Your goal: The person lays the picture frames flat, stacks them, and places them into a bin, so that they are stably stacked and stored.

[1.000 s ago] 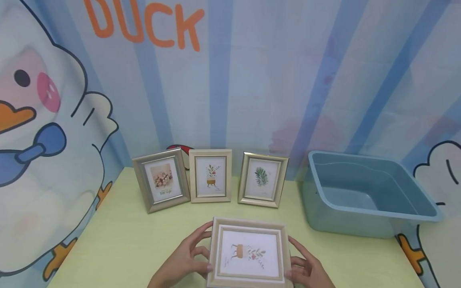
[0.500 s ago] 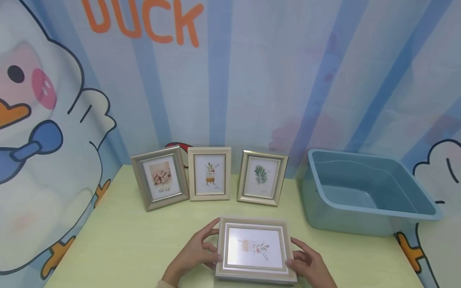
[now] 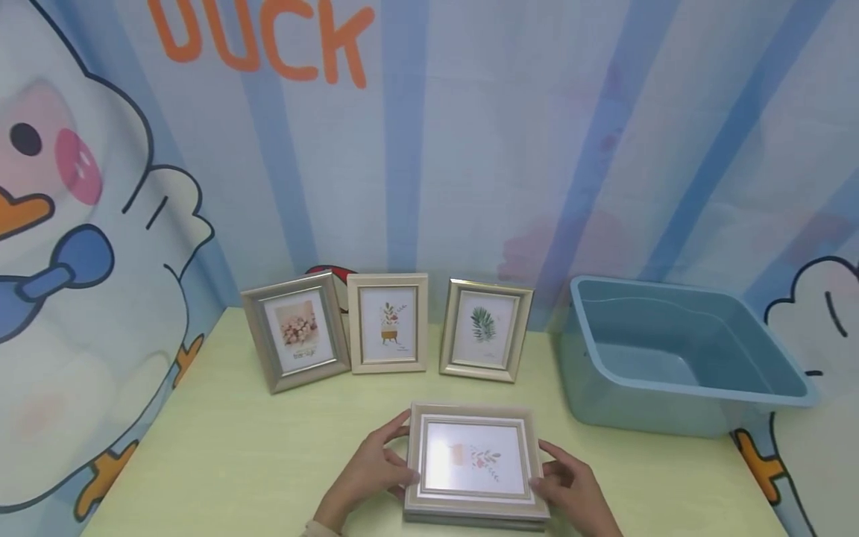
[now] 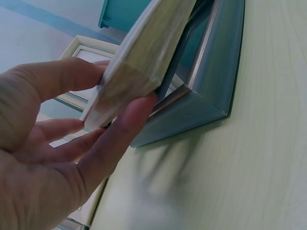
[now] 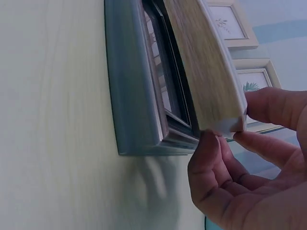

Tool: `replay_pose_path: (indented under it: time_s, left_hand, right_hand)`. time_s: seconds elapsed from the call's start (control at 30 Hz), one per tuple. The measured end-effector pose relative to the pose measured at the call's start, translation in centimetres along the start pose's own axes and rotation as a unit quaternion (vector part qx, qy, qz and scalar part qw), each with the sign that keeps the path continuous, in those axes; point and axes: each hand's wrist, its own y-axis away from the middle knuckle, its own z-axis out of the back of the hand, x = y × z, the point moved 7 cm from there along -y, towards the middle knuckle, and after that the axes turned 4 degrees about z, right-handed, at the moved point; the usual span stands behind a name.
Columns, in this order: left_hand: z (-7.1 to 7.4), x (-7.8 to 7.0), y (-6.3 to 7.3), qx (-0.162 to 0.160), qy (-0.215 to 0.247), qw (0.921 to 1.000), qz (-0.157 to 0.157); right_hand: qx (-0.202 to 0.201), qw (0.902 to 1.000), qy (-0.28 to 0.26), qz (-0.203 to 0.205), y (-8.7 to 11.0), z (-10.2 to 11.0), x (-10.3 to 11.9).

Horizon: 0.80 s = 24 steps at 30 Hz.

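Observation:
A cream picture frame (image 3: pixel 475 456) with a plant-pot print faces up, its picture turned sideways, in the head view. My left hand (image 3: pixel 376 468) grips its left side, and my right hand (image 3: pixel 569 481) pinches the opposite side. Beneath it lies a grey-silver picture frame (image 4: pixel 211 81), mostly covered. Both wrist views show a gap between the two. In the left wrist view, the thumb and fingers hold a corner of the cream frame (image 4: pixel 139 72). In the right wrist view, fingertips are at a corner of its wood-toned edge (image 5: pixel 206 62).
Behind stand three picture frames: a silver one with flowers (image 3: pixel 302 335), a cream one with a potted plant (image 3: pixel 388 328) and a gold-toned one with a leaf (image 3: pixel 486 332). A blue plastic tub (image 3: pixel 644 406) stands at the right of the pale yellow table (image 3: pixel 235 462).
Both hands hold the cream frame throughout. It has shifted slightly right and away from the body, over the grey frame, whose edge now shows below it. The standing frames and tub stay put.

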Motion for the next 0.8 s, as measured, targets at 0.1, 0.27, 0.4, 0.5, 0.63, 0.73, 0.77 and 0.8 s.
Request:
replay_pose_path:
  time_s: [0.1, 0.27, 0.4, 0.5, 0.63, 0.73, 0.77, 0.8]
  left_hand:
    - [-0.03, 0.02, 0.02, -0.017, -0.032, 0.9993, 0.01]
    - [-0.24, -0.02, -0.07, -0.038, -0.072, 0.9964, 0.023]
    - [-0.51, -0.13, -0.05, -0.041, -0.082, 0.9956, 0.02]
    - [-0.64, -0.15, 0.07, -0.043, -0.084, 0.9954, 0.02]
    - [-0.67, -0.32, 0.12, -0.052, -0.093, 0.9942, 0.019]
    - [-0.66, -0.49, 0.1, -0.057, -0.106, 0.9925, 0.017]
    - [-0.64, -0.5, 0.08, -0.059, -0.111, 0.9919, 0.017]
    - [-0.63, -0.49, 0.07, -0.061, -0.116, 0.9913, 0.017]
  right_hand:
    - [-0.017, 0.9998, 0.01, -0.002, -0.17, -0.31, 0.05]
    - [-0.045, 0.9977, 0.047, -0.02, -0.22, -0.45, 0.16]
    - [-0.053, 0.9949, 0.079, -0.035, -0.11, -0.35, 0.17]
    - [-0.051, 0.9935, 0.095, -0.037, 0.02, -0.32, 0.22]
    - [-0.049, 0.9926, 0.107, -0.032, 0.07, -0.3, 0.31]
    - [-0.048, 0.9921, 0.112, -0.027, 0.04, -0.29, 0.31]
    - [-0.048, 0.9919, 0.115, -0.025, 0.04, -0.29, 0.32]
    - [-0.048, 0.9918, 0.116, -0.024, 0.03, -0.29, 0.3]
